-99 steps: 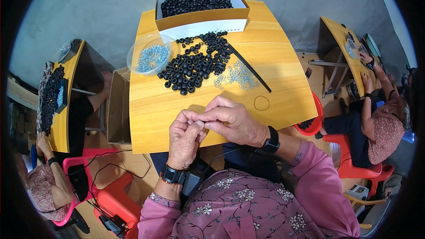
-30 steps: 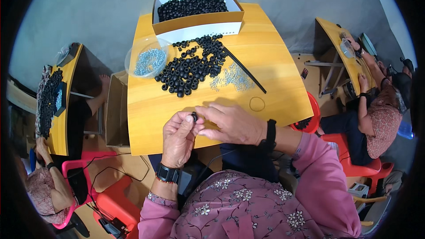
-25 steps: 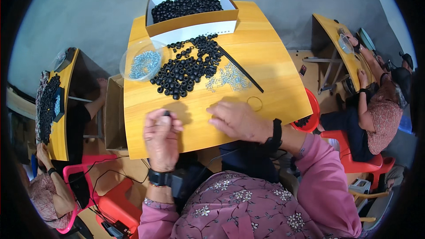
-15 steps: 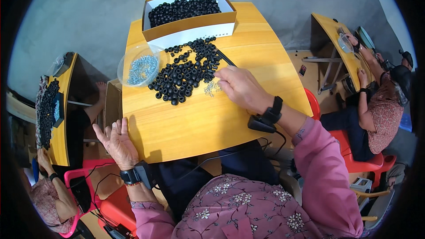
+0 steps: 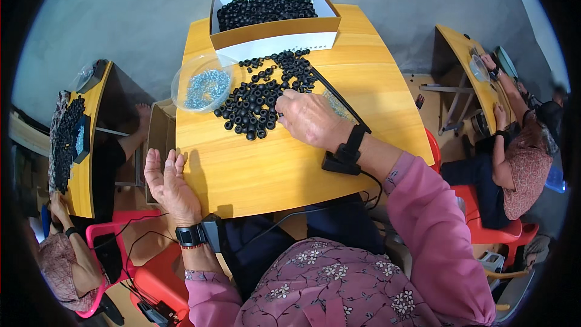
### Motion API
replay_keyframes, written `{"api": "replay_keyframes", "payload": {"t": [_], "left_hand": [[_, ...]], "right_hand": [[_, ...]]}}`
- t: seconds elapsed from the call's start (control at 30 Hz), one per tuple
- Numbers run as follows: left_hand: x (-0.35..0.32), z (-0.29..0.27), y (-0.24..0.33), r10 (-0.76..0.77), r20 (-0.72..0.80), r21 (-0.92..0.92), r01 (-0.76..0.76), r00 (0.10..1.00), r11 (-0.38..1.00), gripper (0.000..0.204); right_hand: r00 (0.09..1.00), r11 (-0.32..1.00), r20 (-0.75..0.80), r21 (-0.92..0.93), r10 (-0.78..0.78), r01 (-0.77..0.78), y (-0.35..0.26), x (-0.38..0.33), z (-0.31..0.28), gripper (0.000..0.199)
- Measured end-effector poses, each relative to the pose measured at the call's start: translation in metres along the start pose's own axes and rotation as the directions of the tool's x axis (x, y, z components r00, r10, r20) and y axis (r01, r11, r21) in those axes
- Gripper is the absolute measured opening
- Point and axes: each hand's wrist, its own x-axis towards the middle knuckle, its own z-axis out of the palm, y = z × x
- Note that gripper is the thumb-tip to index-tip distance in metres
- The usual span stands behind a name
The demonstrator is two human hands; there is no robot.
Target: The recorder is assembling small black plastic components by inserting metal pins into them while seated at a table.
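Note:
My right hand [image 5: 313, 120] is at the right edge of a loose heap of black beads [image 5: 251, 104] on the wooden table. Its fingers are curled and pressed together, and what is between the tips is hidden or too small to make out. Behind that hand a thin black rod [image 5: 339, 98] lies slanted, with small clear beads [image 5: 336, 105] beside it, partly covered by the hand. My left hand [image 5: 172, 188] hovers by the table's left front edge, palm turned up, fingers apart, holding nothing I can see.
A clear round tub [image 5: 206, 89] of pale blue beads stands left of the heap. At the back is a brown and white box [image 5: 275, 33] full of black beads. An open cardboard box [image 5: 160, 130] stands left of the table [image 5: 290, 172]. People work at tables on both sides.
My right hand has moved left and slightly nearer, from the clear beads to the black heap, uncovering more of the rod. My left hand is raised a little. The view has shifted slightly.

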Motion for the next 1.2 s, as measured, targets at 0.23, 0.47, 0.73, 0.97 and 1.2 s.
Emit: {"api": "replay_keyframes", "payload": {"t": [0.23, 0.47, 0.73, 0.97, 1.2], "left_hand": [[-0.037, 0.033, 0.010, 0.029, 0.196, 0.196, -0.067, 0.980, 0.978, 0.034], [-0.095, 0.088, 0.017, -0.077, 0.619, 0.194, -0.057, 0.781, 0.979, 0.041], [-0.111, 0.087, 0.007, -0.071, 0.665, 0.211, -0.096, 0.743, 0.973, 0.030], [-0.111, 0.090, 0.006, -0.027, 0.689, 0.219, -0.173, 0.724, 0.960, 0.016], [-0.115, 0.089, 0.003, -0.281, 0.515, 0.258, 0.166, 0.810, 0.952, 0.015]], "right_hand": [[0.989, 0.748, -0.121, 0.663, 0.087, 0.016, -0.017, -0.036, -0.031, 0.014], [0.971, 0.076, 0.178, 0.978, 0.159, -0.192, -0.031, -0.087, -0.026, 0.020], [0.940, -0.210, 0.319, 0.934, 0.124, -0.289, -0.042, -0.108, 0.002, 0.023], [0.978, 0.333, 0.158, 0.923, 0.136, -0.195, -0.034, -0.105, -0.002, 0.022], [0.943, 0.897, -0.311, 0.440, 0.122, 0.029, 0.003, -0.061, -0.005, 0.014]]}}
